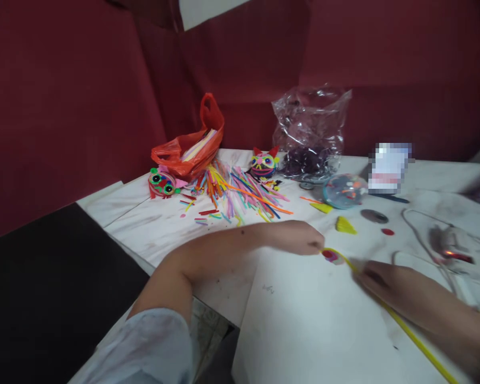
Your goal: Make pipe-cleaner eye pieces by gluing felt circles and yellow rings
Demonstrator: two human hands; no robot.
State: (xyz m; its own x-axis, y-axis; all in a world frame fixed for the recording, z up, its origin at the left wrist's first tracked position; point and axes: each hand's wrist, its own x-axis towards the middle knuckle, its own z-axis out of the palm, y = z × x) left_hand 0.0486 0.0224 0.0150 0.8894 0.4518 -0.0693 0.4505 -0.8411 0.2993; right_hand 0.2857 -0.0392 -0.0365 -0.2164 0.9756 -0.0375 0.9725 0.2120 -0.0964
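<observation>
A long yellow pipe cleaner [420,344] runs slantwise across the white sheet, curving at its far end. My left hand [304,238] is closed around that far end, the fingers pinched together. Farther along, my right hand [384,277] grips the same pipe cleaner, its outline softened by motion. Between the two hands, a small red, pink and whitish piece [332,256] sits just under the yellow curve; whether the two are joined I cannot tell. Yellow cut pieces [346,225] and a red disc [388,232] lie beyond my hands.
Loose pipe cleaners [240,192] spill from a red plastic bag [192,152]. Two decorated faces, one green-eyed [162,183] and one red-eared [264,163], flank them. Behind are a clear bag [312,133], a transparent dome [345,191] and a blurred phone [389,168]. Cables and a red-lit device [458,256] lie right.
</observation>
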